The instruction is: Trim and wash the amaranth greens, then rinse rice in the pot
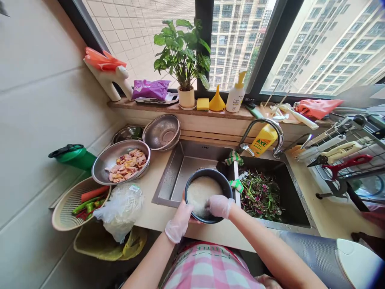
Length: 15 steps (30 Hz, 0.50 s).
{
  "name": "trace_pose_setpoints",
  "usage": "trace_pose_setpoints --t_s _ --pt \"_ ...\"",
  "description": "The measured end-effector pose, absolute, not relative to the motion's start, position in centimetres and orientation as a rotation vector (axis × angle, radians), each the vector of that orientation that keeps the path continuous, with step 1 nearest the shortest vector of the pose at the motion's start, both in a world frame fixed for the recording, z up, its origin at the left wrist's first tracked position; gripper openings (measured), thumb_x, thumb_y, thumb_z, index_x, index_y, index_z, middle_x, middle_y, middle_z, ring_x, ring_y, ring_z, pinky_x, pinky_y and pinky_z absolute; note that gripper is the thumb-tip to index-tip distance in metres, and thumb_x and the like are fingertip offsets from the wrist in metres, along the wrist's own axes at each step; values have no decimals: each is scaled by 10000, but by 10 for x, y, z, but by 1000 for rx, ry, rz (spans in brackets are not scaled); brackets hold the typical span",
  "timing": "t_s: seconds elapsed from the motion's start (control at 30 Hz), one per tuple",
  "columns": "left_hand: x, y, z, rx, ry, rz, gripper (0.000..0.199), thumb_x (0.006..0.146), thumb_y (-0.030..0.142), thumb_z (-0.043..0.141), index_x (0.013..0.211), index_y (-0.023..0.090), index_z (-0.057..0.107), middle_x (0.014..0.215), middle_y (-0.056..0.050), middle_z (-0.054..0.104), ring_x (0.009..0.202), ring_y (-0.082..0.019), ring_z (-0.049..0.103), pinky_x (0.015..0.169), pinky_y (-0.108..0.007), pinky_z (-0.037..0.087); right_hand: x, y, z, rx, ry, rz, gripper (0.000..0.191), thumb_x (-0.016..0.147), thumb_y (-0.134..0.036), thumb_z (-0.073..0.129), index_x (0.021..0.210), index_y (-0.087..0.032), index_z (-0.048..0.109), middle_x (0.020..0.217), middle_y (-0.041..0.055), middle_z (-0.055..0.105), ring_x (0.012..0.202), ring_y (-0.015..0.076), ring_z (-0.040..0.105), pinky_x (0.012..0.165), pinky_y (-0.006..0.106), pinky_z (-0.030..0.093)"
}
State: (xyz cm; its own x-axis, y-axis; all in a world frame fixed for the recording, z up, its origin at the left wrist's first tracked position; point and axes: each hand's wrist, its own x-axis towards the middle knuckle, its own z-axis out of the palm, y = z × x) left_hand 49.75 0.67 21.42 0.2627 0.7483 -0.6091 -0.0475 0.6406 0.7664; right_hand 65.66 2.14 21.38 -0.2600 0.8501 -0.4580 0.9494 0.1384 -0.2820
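Observation:
A dark round rice cooker pot is held over the front edge of the left sink basin. White rice in cloudy water fills its lower part. My left hand, in a clear thin glove, grips the pot's left side, with the thumb near the rim and fingers underneath. My right hand, gloved the same way, reaches inside over the right rim. Its fingers are curled into the rice, and their tips are hidden.
Leafy greens lie in the right sink basin beneath the faucet. Left of the sink are a metal bowl of cut meat, a colander, a vegetable basket and a plastic bag. A wire rack stands right.

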Motion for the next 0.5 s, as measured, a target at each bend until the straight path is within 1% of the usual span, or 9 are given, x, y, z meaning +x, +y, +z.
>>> trace_pose_setpoints --t_s 0.07,0.1,0.13,0.17,0.2,0.27,0.37,0.43,0.5 --pt "503 7 215 715 1216 605 945 668 164 571 1513 248 158 1025 -69 717 493 -137 624 409 -221 463 650 27 216 1843 2237 -715 292 854 -198 521 1091 -208 692 1026 115 702 970 263 647 815 372 516" --pt "505 7 215 719 1227 605 955 663 154 566 1515 250 145 1018 -68 718 494 -137 623 409 -220 462 646 30 216 1861 2281 -666 368 870 -194 489 1209 -214 632 1182 137 651 1101 288 595 890 423 490" --pt "508 7 215 724 1234 604 956 657 146 556 1513 250 143 1008 -68 719 495 -137 622 408 -219 461 643 33 216 1840 2340 -630 421 875 -191 475 1282 -219 579 1308 150 577 1209 308 523 953 471 451" --pt "509 6 215 726 1235 599 943 653 141 547 1507 247 161 994 -67 721 500 -141 625 410 -220 462 640 36 215 1762 2402 -622 446 867 -193 488 1306 -227 558 1386 149 513 1281 322 454 994 507 415" --pt "510 6 215 723 1232 596 915 650 143 541 1495 239 202 977 -65 723 506 -145 628 413 -223 466 640 37 214 1638 2448 -649 441 849 -195 517 1284 -233 578 1414 139 488 1315 331 414 1013 525 395" --pt "511 7 213 697 1218 586 833 650 156 536 1450 225 313 939 -59 723 527 -154 639 436 -236 486 644 34 213 1385 2426 -764 370 806 -170 566 1157 -229 665 1344 123 558 1293 330 444 990 503 424" --pt "509 10 208 671 1222 588 737 650 179 552 1376 228 433 896 -42 716 542 -158 646 464 -249 509 662 26 218 1378 2286 -803 294 742 -97 595 985 -182 736 1143 156 671 1178 341 547 920 465 470" --pt "509 14 206 677 1242 603 740 645 190 577 1371 233 438 894 -40 708 540 -152 642 448 -238 501 674 23 225 1517 2259 -781 315 765 -98 568 1014 -189 738 1136 157 678 1173 336 554 933 455 456" --pt "509 18 207 693 1264 621 793 641 186 586 1407 237 387 923 -51 701 531 -145 635 420 -221 484 681 22 229 1583 2226 -822 324 801 -138 553 1058 -221 732 1110 132 698 1123 309 597 911 414 470"
